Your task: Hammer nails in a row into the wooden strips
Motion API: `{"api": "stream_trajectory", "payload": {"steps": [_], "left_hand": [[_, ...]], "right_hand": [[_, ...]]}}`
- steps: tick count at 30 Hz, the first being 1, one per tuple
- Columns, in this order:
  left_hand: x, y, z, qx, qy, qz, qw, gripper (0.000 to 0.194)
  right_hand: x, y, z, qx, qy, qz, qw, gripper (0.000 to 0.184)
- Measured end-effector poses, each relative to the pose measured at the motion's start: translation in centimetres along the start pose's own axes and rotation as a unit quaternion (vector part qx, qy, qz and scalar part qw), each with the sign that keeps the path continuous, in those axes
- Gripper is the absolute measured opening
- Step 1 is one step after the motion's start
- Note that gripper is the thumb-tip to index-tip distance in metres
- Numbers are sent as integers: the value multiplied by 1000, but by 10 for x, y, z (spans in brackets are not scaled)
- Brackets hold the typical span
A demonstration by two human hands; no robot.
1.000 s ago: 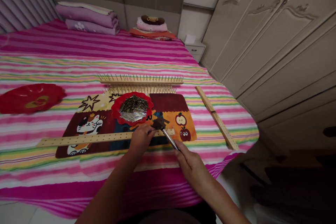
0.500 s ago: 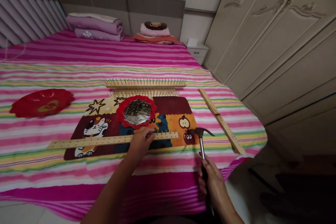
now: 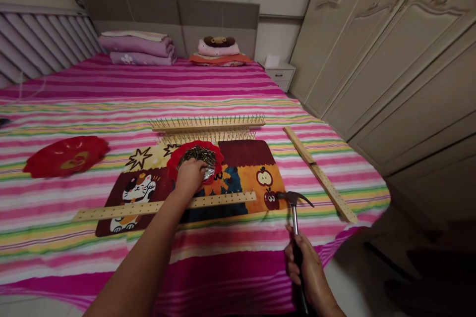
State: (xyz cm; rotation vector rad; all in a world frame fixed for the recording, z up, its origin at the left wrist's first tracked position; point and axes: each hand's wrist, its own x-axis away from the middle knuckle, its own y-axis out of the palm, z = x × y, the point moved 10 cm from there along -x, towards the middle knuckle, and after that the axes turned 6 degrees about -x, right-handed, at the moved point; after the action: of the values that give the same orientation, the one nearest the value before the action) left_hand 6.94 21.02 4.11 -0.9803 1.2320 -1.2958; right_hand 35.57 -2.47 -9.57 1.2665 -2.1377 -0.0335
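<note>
My left hand point(image 3: 190, 177) reaches into a red scalloped bowl point(image 3: 172, 164) of loose nails point(image 3: 208, 156). Its fingers look curled down among the nails; the tips are hidden, so whatever they pinch does not show. A claw hammer point(image 3: 295, 215) is gripped by its black handle in my right hand point(image 3: 309, 261), head up, right of the mat. Under my left forearm lies a wooden strip point(image 3: 219, 200) with rows of holes, and a few nails stand in its right end. The strip crosses a patterned mat point(image 3: 245, 151) with a cat and apples on it.
Behind the bowl lie wooden strips point(image 3: 208, 123) bristling with upright nails. More strips point(image 3: 322, 176) rest at the right. A red tray point(image 3: 67, 156) lies at the left on the striped bedspread point(image 3: 122, 99). Folded bedding point(image 3: 139, 47) sits by the headboard; wardrobe doors point(image 3: 372, 59) flank the bed.
My left hand has moved away from the wooden strip, forward into the bowl of nails. My right hand keeps the hammer in nearly the same place. The view has shifted slightly.
</note>
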Motion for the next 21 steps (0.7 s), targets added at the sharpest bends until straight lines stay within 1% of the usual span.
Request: {"api": "stream_trajectory", "payload": {"steps": [5,8,11,14,17,19,21], "left_hand": [[-11,7,3,-69,-2,-35,997,26],[-14,11,7,-65,31,-56,996,24],[-16,14,7,-48,44,-69,995,21],[-15,13,9,-39,62,-70,995,18],[-11,8,13,-29,82,-57,995,17],[-7,1,14,0,88,-42,995,17],[-2,-4,12,55,80,-35,995,16]], "right_hand": [[-2,1,1,-1,-4,0,1000,55],[-3,1,1,-4,-2,0,1000,55],[-3,1,2,-4,0,0,1000,55],[-2,2,1,-5,1,1,1000,53],[1,3,-2,-3,2,4,1000,50],[2,4,-3,-1,2,6,1000,49],[3,6,-4,-5,-2,3,1000,48]]}}
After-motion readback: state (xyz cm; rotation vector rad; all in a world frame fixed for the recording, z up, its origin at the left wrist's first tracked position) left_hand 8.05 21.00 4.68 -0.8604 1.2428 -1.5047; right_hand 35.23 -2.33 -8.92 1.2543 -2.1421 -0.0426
